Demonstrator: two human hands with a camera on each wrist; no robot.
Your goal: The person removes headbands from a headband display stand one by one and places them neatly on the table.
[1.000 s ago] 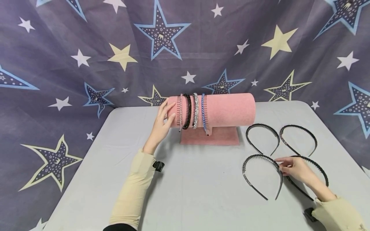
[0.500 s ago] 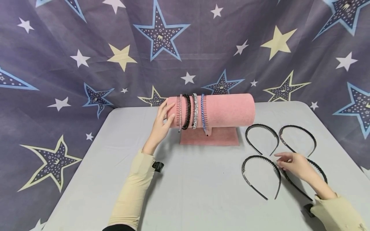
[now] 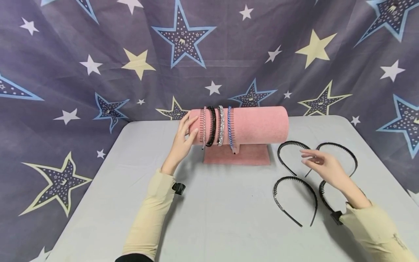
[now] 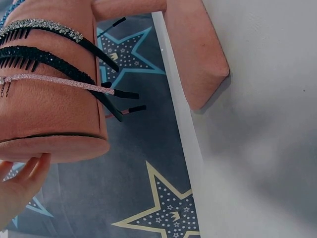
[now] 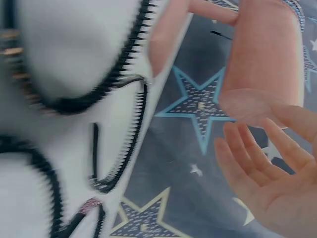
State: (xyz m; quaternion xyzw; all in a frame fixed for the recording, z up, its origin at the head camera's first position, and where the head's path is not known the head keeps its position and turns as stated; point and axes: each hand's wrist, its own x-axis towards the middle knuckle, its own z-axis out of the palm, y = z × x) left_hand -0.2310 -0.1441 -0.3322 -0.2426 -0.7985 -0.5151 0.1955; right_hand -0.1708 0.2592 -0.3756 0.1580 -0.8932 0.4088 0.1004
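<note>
My left hand rests on the left end of a pink padded roll stand; in the left wrist view its fingertips touch the end face. Around the roll sit a pink headband, a black one, a silver glitter headband and a blue headband. My right hand, holding nothing, hovers over the black headbands lying on the table. In the right wrist view its fingers are spread and relaxed. The back-left headband and back-right headband are partly behind this hand.
Closer to the front lie another black headband and, mostly under the right forearm, a further headband. They lie on a grey-white table. A dark star-printed cloth hangs behind it.
My right hand has left the front headbands and moved up and slightly left, over the back pair. My left hand, the roll and its headbands stay where they were.
</note>
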